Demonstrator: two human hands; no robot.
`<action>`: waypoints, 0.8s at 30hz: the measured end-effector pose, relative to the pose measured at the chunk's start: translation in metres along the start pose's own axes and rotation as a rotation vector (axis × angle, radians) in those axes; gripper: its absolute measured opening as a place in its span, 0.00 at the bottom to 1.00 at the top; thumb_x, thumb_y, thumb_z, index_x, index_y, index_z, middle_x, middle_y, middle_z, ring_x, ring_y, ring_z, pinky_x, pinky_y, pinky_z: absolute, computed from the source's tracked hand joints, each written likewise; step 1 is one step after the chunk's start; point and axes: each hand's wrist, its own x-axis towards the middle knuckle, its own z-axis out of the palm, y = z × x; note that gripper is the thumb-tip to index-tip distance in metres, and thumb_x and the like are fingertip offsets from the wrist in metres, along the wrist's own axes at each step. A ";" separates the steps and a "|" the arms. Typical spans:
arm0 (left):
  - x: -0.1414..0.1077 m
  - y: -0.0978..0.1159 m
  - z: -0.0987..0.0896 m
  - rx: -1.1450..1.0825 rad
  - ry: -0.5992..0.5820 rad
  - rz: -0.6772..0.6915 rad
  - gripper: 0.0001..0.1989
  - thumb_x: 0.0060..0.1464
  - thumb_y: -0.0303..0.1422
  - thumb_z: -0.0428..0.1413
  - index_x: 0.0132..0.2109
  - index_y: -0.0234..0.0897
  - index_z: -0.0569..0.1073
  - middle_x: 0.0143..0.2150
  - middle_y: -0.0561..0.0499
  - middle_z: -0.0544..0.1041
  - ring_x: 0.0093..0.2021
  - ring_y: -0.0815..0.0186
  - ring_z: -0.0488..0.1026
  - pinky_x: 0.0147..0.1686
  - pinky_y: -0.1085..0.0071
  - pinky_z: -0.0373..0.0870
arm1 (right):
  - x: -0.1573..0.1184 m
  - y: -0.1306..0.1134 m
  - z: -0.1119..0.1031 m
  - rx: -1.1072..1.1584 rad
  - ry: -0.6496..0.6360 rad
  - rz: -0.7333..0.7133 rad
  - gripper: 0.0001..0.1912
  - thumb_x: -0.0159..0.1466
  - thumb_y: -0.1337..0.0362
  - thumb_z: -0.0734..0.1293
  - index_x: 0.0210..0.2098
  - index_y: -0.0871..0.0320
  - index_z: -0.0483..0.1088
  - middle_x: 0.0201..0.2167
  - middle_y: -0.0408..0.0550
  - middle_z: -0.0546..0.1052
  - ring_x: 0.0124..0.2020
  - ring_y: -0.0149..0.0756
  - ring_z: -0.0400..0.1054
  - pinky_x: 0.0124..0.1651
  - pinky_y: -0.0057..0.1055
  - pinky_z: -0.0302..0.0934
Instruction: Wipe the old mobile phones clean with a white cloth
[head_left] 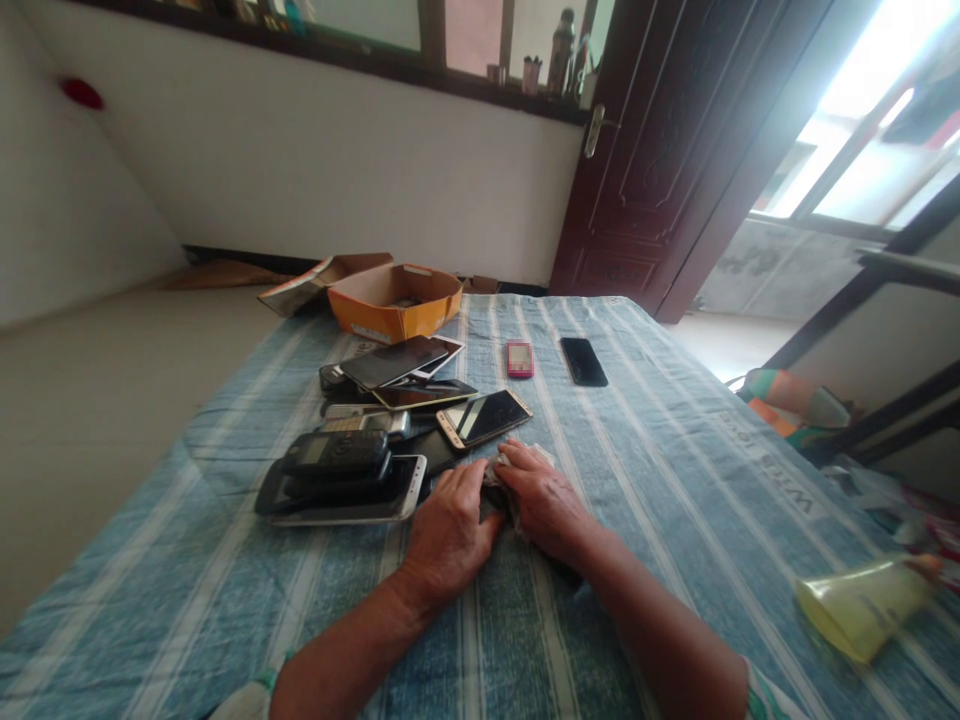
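My right hand [546, 500] is closed over a crumpled whitish cloth [544, 457], pressing it down on a dark flat object [566, 572] that is mostly hidden under both hands. Beside it, my left hand [451, 522] has its fingers and thumb curled at the near left part of that dark object; its kind cannot be made out. Just beyond my fingertips lies a gold-framed smartphone [487, 418], screen up. To the left of my left hand, a black keypad phone [334, 455] rests on top of a silver-edged smartphone [405, 490].
Several more phones [394, 362] are heaped behind these, before an open orange box [397, 317]. A small pink phone [519, 359] and a black smartphone [583, 361] lie apart on the striped tablecloth [675, 520]. A yellow tube [866, 605] is at the right.
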 end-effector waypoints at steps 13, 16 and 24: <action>-0.001 0.005 -0.005 -0.016 -0.042 -0.023 0.20 0.47 0.25 0.56 0.50 0.34 0.70 0.45 0.43 0.76 0.49 0.54 0.72 0.49 0.59 0.71 | 0.001 -0.005 0.006 0.174 0.141 0.009 0.18 0.61 0.76 0.58 0.45 0.57 0.72 0.58 0.55 0.65 0.57 0.41 0.63 0.55 0.37 0.62; 0.000 0.006 -0.006 -0.037 -0.044 -0.018 0.19 0.47 0.24 0.56 0.48 0.34 0.71 0.45 0.43 0.76 0.48 0.54 0.73 0.48 0.59 0.71 | 0.000 -0.005 0.004 0.249 0.169 -0.022 0.18 0.62 0.76 0.58 0.47 0.56 0.70 0.53 0.54 0.68 0.52 0.38 0.66 0.51 0.34 0.64; 0.002 -0.007 0.000 -0.082 0.026 0.026 0.21 0.48 0.22 0.55 0.51 0.31 0.70 0.49 0.40 0.76 0.50 0.55 0.73 0.51 0.59 0.70 | -0.004 -0.005 0.004 0.298 0.190 -0.110 0.19 0.65 0.73 0.57 0.54 0.57 0.64 0.50 0.54 0.72 0.52 0.38 0.66 0.53 0.35 0.63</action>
